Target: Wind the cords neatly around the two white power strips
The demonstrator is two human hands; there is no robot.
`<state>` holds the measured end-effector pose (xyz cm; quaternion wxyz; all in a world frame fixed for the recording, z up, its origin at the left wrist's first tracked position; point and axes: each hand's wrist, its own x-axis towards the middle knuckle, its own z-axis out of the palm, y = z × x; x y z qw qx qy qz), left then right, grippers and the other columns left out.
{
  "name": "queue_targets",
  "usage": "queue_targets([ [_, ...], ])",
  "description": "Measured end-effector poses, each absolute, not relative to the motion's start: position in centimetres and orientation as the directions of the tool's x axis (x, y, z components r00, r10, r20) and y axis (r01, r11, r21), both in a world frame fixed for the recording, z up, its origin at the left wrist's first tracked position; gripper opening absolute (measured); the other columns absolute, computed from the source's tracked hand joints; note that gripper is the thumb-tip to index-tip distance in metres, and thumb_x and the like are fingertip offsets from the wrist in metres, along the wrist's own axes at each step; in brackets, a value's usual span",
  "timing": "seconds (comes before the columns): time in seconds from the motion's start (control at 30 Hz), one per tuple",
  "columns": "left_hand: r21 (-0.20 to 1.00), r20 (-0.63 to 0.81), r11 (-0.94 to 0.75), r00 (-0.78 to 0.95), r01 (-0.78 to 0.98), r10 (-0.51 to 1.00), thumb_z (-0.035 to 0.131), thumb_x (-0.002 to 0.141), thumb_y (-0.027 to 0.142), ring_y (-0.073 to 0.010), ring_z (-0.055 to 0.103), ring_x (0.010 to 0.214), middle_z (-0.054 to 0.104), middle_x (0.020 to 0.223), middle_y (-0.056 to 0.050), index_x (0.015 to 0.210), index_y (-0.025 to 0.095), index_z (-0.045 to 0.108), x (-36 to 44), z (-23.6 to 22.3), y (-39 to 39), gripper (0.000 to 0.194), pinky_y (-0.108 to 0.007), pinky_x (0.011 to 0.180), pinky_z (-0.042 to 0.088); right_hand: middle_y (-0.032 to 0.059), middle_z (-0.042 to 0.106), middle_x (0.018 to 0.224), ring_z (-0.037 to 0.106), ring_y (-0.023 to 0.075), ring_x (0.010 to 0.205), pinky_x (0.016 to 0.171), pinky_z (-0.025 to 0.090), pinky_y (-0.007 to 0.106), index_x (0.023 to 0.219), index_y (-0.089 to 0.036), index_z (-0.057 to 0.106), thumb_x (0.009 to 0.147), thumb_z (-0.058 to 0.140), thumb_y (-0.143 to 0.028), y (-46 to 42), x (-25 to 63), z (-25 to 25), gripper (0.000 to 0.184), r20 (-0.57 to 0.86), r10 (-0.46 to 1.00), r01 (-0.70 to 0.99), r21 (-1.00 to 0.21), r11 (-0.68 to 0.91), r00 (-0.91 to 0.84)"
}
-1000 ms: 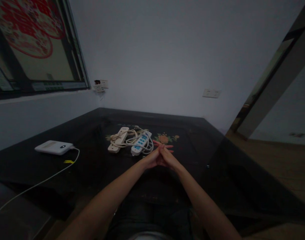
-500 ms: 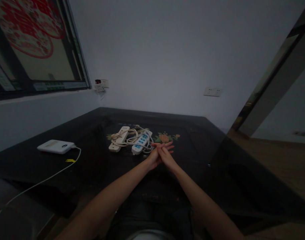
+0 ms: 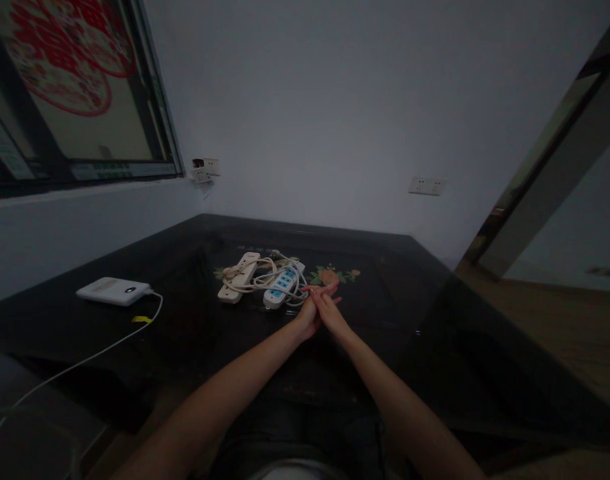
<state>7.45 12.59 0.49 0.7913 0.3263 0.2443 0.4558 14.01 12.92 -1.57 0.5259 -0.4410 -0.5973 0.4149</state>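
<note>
My left hand (image 3: 309, 313) and my right hand (image 3: 329, 311) are pressed together palm to palm over the dark table (image 3: 415, 300), fingers stretched forward and crossing at the tips. Neither holds anything. Just beyond the fingertips lies a white power strip with blue sockets (image 3: 281, 287), its cable coiled about it. A cream power strip (image 3: 239, 277) with its cord tied in a bundle lies to its left.
A white power bank (image 3: 113, 291) lies at the table's left with a white cable (image 3: 85, 363) running off toward me. Wall sockets (image 3: 425, 186) sit on the back wall, another socket (image 3: 203, 168) in the corner. A window (image 3: 59, 93) is at left, wooden floor (image 3: 559, 320) at right.
My joined hands have slid slightly forward and left toward the power strips, and the fingers have closed together more. Nothing on the table has moved.
</note>
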Motion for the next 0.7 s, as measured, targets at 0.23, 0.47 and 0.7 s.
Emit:
queue_targets([
  [0.23,0.821,-0.011,0.355,0.608,-0.448,0.794,0.043,0.091,0.036,-0.0293,0.055,0.116,0.055,0.132,-0.01,0.126,0.021,0.056,6.5,0.1,13.3,0.04,-0.045,0.098,0.041,0.008,0.062,0.117,0.05,0.0242,0.118,0.108,0.026,0.042,0.104,-0.022,0.064,0.084,0.048,-0.05,12.1,14.4,-1.0,0.039,0.279,0.957,0.09,-0.954,0.286,-0.083],
  [0.47,0.892,-0.041,0.378,0.787,-0.249,0.616,0.043,0.089,0.053,-0.032,0.058,0.11,0.052,0.134,-0.013,0.138,0.028,0.042,4.6,2.2,12.5,0.055,-0.05,0.089,0.044,0.0072,0.062,0.119,0.051,0.0246,0.118,0.103,0.034,0.041,0.102,-0.023,0.067,0.082,0.052,-0.053,10.1,14.5,1.4,0.04,0.26,0.953,0.041,-0.962,0.269,-0.157],
  [0.7,0.896,-0.063,0.354,0.713,-0.267,0.698,0.039,0.088,0.055,-0.0309,0.061,0.104,0.068,0.101,-0.015,0.126,0.015,0.056,5.9,1.0,12.6,0.057,-0.045,0.088,0.045,0.0092,0.068,0.101,0.06,0.0248,0.102,0.097,0.039,0.04,0.089,-0.018,0.069,0.079,0.048,-0.063,10.7,14.7,0.7,0.051,0.211,0.969,0.06,-0.974,0.22,-0.13],
])
